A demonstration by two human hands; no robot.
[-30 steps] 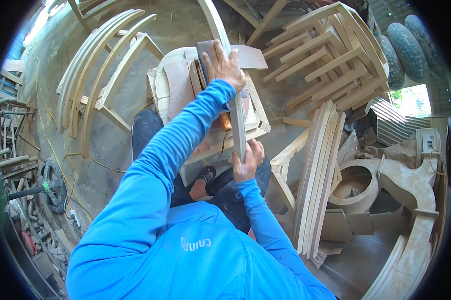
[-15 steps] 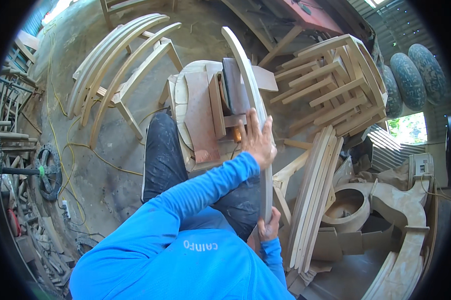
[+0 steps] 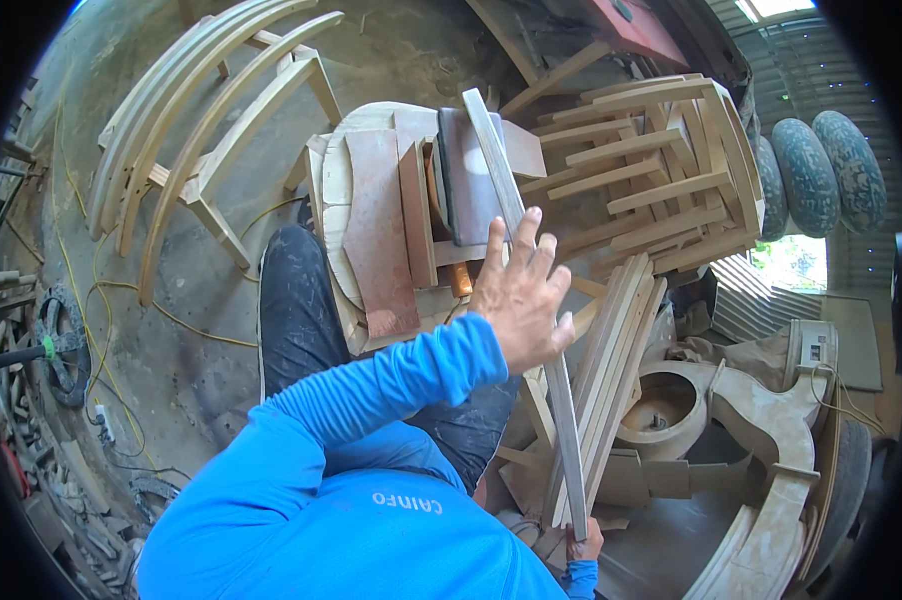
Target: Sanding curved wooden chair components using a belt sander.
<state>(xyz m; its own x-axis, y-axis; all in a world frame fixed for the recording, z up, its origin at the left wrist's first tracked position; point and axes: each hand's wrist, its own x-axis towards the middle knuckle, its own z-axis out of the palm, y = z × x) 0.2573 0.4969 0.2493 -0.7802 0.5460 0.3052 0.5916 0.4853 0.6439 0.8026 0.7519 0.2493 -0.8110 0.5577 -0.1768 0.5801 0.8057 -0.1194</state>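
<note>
A long curved wooden slat [image 3: 569, 440] runs from the workpiece stack down to the lower right. My left hand [image 3: 519, 295] lies flat against its middle, fingers spread, with nothing visible in it. My right hand [image 3: 583, 548] grips the slat's lower end and is half hidden at the bottom edge. The slat's upper end [image 3: 491, 140] leans on a low wooden stand [image 3: 376, 230] piled with boards and a dark flat block [image 3: 466, 180]. My leg in dark trousers [image 3: 296, 310] is beside the stand.
Curved wooden frames [image 3: 186, 130] lie on the concrete floor at the left. Stacked chair frames [image 3: 661, 180] and tyres [image 3: 821, 170] are at the upper right. A bundle of slats [image 3: 616, 350] and carved wooden parts [image 3: 761, 440] crowd the right. A yellow cable [image 3: 151, 310] crosses the floor.
My left hand has slid from the slat's top end down to its middle. My right hand, still on the slat, now sits lower in view.
</note>
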